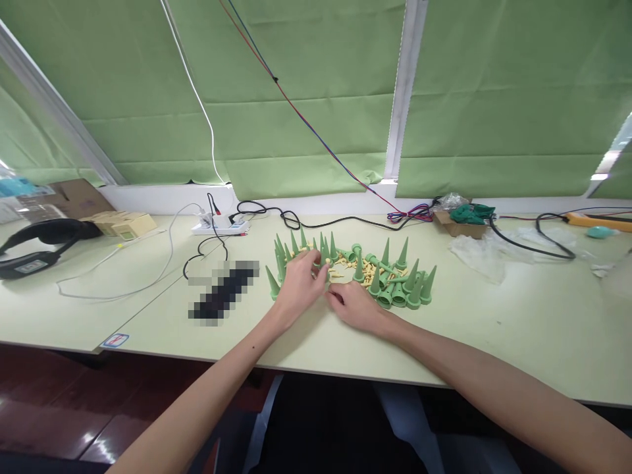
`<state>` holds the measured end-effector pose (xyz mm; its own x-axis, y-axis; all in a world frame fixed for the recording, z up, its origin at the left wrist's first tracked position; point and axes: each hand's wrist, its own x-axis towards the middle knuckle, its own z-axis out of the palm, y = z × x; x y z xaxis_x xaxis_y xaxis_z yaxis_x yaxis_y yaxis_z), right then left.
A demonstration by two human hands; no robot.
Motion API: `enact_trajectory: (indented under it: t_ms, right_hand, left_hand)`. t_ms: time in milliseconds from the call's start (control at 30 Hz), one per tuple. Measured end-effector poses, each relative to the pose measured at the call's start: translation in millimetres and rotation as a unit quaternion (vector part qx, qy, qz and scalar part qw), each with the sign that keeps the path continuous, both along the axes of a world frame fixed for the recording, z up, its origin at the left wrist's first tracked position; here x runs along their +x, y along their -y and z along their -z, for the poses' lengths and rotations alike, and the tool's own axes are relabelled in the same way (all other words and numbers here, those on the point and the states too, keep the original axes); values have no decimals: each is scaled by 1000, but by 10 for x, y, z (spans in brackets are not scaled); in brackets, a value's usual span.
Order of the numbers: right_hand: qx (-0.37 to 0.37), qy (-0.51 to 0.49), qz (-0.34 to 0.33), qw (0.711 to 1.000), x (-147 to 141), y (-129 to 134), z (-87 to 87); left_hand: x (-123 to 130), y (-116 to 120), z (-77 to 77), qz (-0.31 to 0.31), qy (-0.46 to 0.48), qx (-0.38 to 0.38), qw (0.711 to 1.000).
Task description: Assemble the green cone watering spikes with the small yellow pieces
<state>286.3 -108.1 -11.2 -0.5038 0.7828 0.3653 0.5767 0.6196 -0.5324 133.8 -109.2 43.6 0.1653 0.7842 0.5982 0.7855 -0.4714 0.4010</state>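
Observation:
My left hand (pixel 301 283) is closed over the left group of green cones (pixel 274 283), thumb and fingers drawn together. A small yellow peg (pixel 327 262) shows at its thumb tip. Beside it, my right hand (pixel 356 306) rests low on the table with the fingers curled in; what they hold, if anything, is hidden. Small yellow pieces (pixel 369 271) lie loose behind and right of my hands. More green cones (pixel 415 289) stand or lie on their sides around that heap, some showing hollow bases.
On the left are black headphones (pixel 37 257), pale boxes (pixel 131 225) and a power strip (pixel 222 226). A blurred dark object (pixel 224 293) lies left of the cones. Black cable (pixel 336 219) runs along the back. A small cardboard box (pixel 461 227) and plastic bags (pixel 478 251) sit right.

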Motion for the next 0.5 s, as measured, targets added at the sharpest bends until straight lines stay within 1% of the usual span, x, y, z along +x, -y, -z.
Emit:
enact_trajectory:
  t_ms: [100, 200, 267, 300, 367, 433, 500]
  right_hand:
    - [2, -3, 5, 1000, 1, 4, 3]
    - [-1, -2, 4, 1000, -1, 10, -8]
    - [-3, 0, 3, 1000, -3, 15, -19]
    - [-4, 2, 2, 1000, -3, 17, -25]
    - [-3, 5, 3, 1000, -2, 20, -31]
    - [-2, 7, 4, 1000, 0, 19, -31]
    - [-1, 8, 3, 1000, 1, 15, -24]
  left_hand:
    - [-55, -63, -357, -31, 15, 15, 999]
    - [-150, -208, -719, -57, 27, 11, 998]
    - [-219, -337, -896, -71, 36, -4, 997]
    - [-249, -405, -956, -83, 41, -12, 996]
    - [-293, -535, -1020, -96, 44, -27, 994]
    - [-313, -650, -1020, -97, 35, -67, 992]
    - [-317, -748, -978, -95, -1, -113, 989]
